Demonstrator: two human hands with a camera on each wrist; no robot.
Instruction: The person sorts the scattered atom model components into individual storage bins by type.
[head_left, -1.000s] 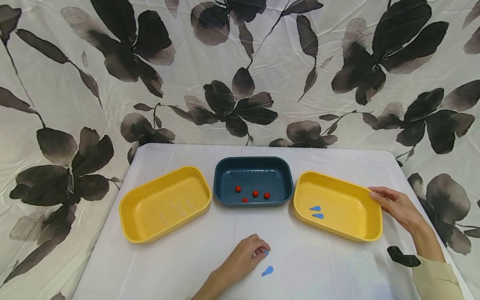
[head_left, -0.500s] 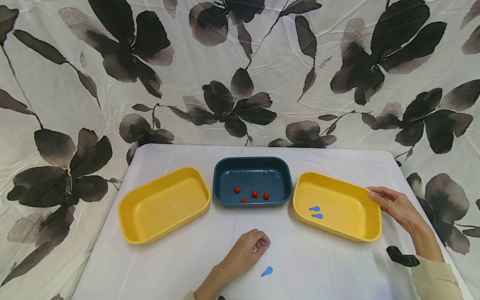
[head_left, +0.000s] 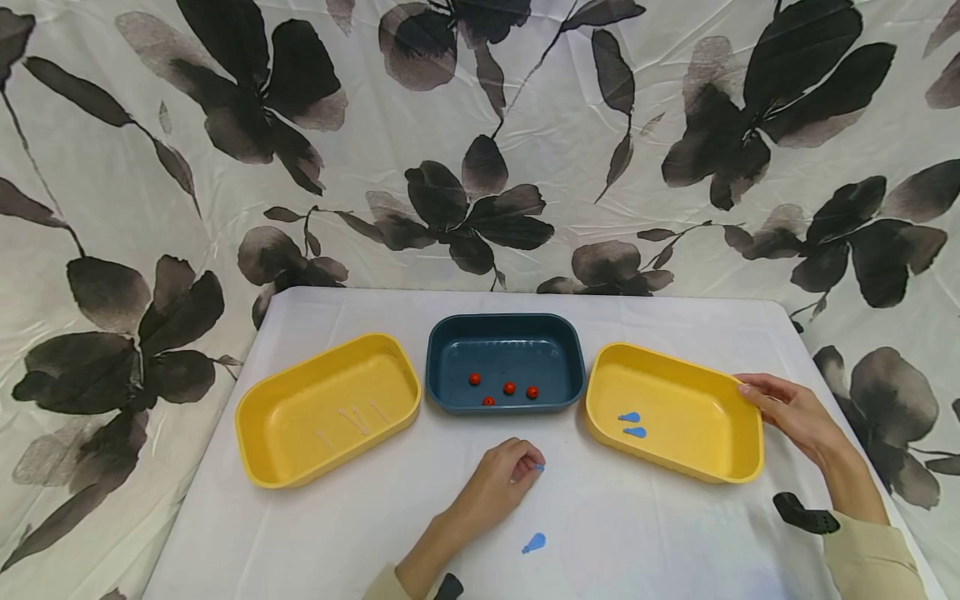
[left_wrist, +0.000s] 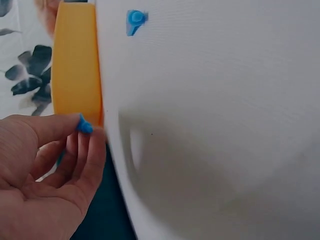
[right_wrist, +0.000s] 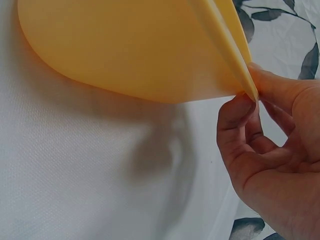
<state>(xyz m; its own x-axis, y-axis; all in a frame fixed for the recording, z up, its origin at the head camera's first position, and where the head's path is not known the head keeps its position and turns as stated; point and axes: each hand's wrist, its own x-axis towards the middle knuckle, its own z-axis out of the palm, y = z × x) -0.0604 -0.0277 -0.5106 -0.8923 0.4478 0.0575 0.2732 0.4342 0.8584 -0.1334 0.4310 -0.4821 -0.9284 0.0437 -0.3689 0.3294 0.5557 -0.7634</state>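
Between its thumb and fingertips, my left hand (head_left: 491, 485) pinches a small blue teardrop-shaped piece (left_wrist: 85, 125) with a narrow neck, mostly covered by the fingers in the head view. That hand is above the white table, in front of the dark blue tray (head_left: 506, 342). A matching blue piece (head_left: 534, 543) lies on the table nearer the front. My right hand (head_left: 806, 421) pinches the right rim of the right yellow tray (head_left: 693, 408), thumb on one side and fingers on the other. Two more blue pieces (head_left: 632, 424) lie inside this tray, near its left end.
Several red beads (head_left: 510, 388) are in the dark blue tray. On the left stands another yellow tray (head_left: 315, 400) holding several thin clear sticks (head_left: 356, 421). A floral cloth (head_left: 480, 108) hangs behind the white table (head_left: 600, 533).
My left hand has moved forward, away from the blue piece on the table, carrying its own blue piece toward the trays. The right hand keeps its grip on the yellow tray's rim.
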